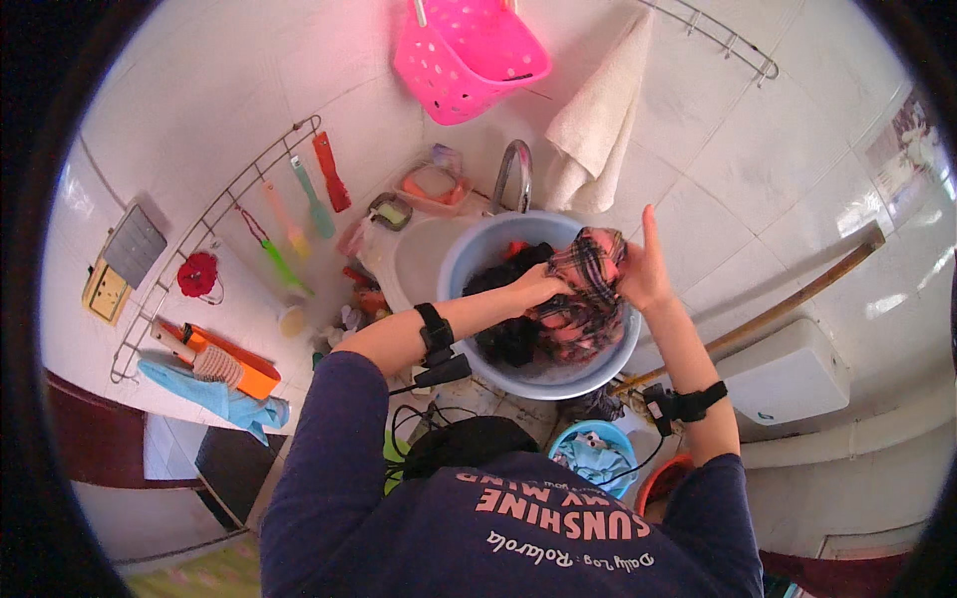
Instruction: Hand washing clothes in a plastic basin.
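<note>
A light blue plastic basin [454, 269] rests at the washbasin, below a curved metal faucet [516, 168]. Wet black cloth and water lie inside it. Over its right part, my left hand [544, 287] grips a red and black plaid cloth [588, 276]. At the cloth's right edge is my right hand [647, 273], its thumb or a finger pointing up; the cloth hides part of this hand, so its grip is unclear. The lower part of the plaid cloth hangs into the basin.
A pink basket [471, 75] and a white towel [602, 119] hang above. Brushes hang from a wire rack [247, 176] at left. A wooden pole [792, 291] leans at right beside a white cistern [792, 374]. Below stands a blue bucket [557, 441] holding clothes.
</note>
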The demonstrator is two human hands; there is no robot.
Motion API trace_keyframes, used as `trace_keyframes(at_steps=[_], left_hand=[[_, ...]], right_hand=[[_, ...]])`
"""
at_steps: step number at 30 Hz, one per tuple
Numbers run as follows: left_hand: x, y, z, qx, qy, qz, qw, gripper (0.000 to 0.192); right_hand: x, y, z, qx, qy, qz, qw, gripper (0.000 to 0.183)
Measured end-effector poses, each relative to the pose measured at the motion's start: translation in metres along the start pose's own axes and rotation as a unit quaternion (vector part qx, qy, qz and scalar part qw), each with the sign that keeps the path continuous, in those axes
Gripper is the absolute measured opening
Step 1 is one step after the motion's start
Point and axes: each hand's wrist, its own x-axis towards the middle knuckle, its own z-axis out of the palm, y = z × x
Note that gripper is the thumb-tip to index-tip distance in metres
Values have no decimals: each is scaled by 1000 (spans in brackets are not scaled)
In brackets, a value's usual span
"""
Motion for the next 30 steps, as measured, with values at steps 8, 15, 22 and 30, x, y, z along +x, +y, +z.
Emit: trace_keyframes(at_steps=[8, 15, 22, 30], left_hand=[[6, 13, 1, -50, -84, -23, 995, 33], [15, -33, -36, 273, -139, -60, 950, 47], [-31, 14, -26, 664, 31, 47, 746, 66], [-26, 1, 0, 600, -169, -114, 774, 120]], right_hand=[[3, 0, -8, -110, 49, -49, 991, 74], [5, 55, -52, -165, 76, -18, 983, 60], [-21, 76, -60, -279, 88, 48, 955, 61], [2, 105, -99, -264, 14, 150, 953, 94]])
